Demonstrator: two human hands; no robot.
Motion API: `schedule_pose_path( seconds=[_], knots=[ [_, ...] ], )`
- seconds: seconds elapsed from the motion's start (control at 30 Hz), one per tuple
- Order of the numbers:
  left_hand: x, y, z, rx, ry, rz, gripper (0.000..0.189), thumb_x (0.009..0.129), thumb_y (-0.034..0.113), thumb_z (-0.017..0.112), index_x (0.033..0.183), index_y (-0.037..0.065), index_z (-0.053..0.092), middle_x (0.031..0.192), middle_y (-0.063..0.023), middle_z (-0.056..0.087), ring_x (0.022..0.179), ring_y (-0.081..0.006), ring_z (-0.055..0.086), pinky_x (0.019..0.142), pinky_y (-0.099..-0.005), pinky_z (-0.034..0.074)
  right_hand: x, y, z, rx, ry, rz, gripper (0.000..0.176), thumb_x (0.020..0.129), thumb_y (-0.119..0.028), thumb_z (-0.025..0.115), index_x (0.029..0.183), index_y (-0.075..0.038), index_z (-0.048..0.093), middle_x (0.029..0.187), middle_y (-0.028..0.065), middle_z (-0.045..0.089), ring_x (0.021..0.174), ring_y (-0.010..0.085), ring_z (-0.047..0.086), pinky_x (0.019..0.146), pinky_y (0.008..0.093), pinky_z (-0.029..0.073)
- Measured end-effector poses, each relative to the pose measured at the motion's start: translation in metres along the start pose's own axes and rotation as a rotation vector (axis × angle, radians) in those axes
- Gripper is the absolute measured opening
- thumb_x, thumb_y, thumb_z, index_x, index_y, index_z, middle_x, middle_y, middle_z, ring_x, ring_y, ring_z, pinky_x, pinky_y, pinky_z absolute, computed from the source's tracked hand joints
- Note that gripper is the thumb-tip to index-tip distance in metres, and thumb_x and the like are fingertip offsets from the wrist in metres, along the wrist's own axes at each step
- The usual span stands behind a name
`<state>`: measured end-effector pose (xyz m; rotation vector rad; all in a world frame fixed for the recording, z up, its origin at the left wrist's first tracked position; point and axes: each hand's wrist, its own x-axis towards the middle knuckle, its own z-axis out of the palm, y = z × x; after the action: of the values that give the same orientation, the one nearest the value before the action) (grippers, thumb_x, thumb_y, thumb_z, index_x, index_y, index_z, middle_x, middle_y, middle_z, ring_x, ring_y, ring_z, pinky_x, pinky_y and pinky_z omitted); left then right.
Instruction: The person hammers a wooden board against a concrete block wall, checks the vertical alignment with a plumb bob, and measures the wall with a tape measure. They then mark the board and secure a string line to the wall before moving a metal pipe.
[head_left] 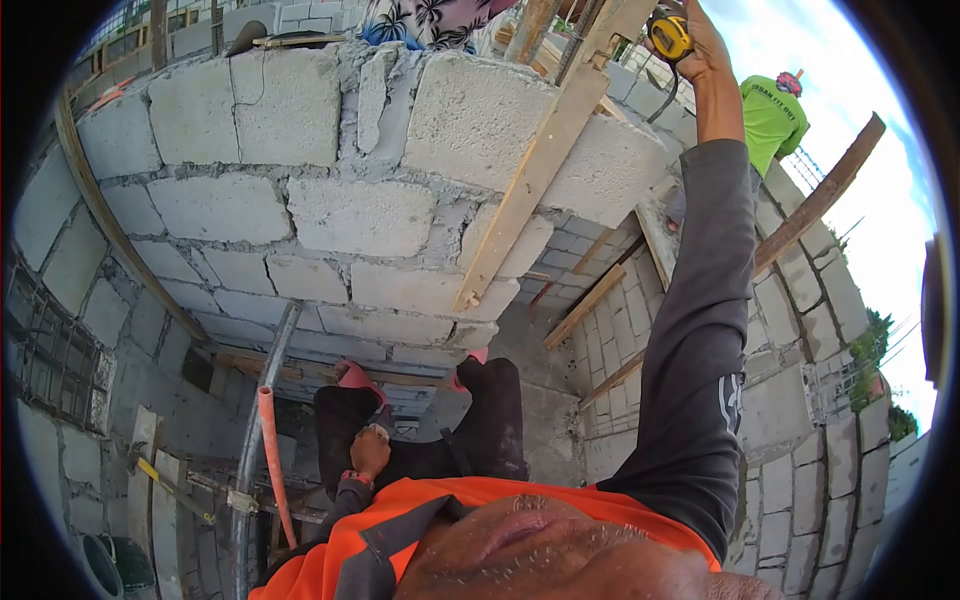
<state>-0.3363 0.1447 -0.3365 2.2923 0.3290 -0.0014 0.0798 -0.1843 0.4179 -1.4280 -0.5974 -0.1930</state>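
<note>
tape measure (671,36), yellow and black, is clasped by right grip (706,46); left grip (370,452) unclear.

Yel/blk tape meas. (671,36), dk strap (671,92) hanging below, up in R hand (706,45), nr timber batten (541,165)

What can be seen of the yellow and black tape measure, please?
The tape measure has a rounded, plastic-looking case, yellow with black parts. The right hand grips it, raised beside the upper end of the slanting wooden board. A dark strip hangs below it. Whether it touches the board, I cannot tell.
</note>
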Motion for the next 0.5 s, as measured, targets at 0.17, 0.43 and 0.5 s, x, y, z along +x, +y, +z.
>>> schedule_pose_path(
  seconds=[0.17, 0.43, 0.5],
  knots=[
    [-0.0018, 0.0004, -0.0010, 0.016, -0.003, 0.012, 0.004, 0.086, 0.012, 0.065, 0.087, 0.009, 0.067, 0.092, -0.0141, 0.072, 0.093, -0.0379, 0.070, 0.082, -0.0498, 0.056, 0.0004, 0.0017, 0.0012, 0.026, 0.025, 0.010, 0.030, 0.104, -0.041, 0.055, 0.105, -0.013, 0.065, 0.081, 0.0042, 0.070, 0.065, 0.0197, 0.070, 0.053, 0.0396, 0.060],
    [0.0005, 0.0038, -0.0012, 0.065, -0.028, -0.028, 0.007, 0.087, 0.014, 0.062, 0.088, 0.010, 0.068, 0.094, -0.0139, 0.073, 0.095, -0.0377, 0.070, 0.083, -0.0501, 0.057, 0.0037, 0.0026, -0.0038, -0.019, 0.019, -0.023, 0.031, 0.104, -0.042, 0.055, 0.105, -0.013, 0.065, 0.079, 0.0042, 0.069, 0.063, 0.0196, 0.069, 0.051, 0.0386, 0.059],
    [0.0014, 0.0033, -0.0012, 0.063, -0.028, -0.027, 0.007, 0.087, 0.014, 0.063, 0.088, 0.010, 0.068, 0.095, -0.0140, 0.073, 0.096, -0.0376, 0.070, 0.083, -0.0501, 0.057, 0.0060, 0.0032, -0.0030, 0.048, 0.025, -0.035, 0.030, 0.104, -0.041, 0.055, 0.105, -0.013, 0.066, 0.078, 0.0040, 0.069, 0.062, 0.0193, 0.068, 0.051, 0.0384, 0.059]
  ],
)
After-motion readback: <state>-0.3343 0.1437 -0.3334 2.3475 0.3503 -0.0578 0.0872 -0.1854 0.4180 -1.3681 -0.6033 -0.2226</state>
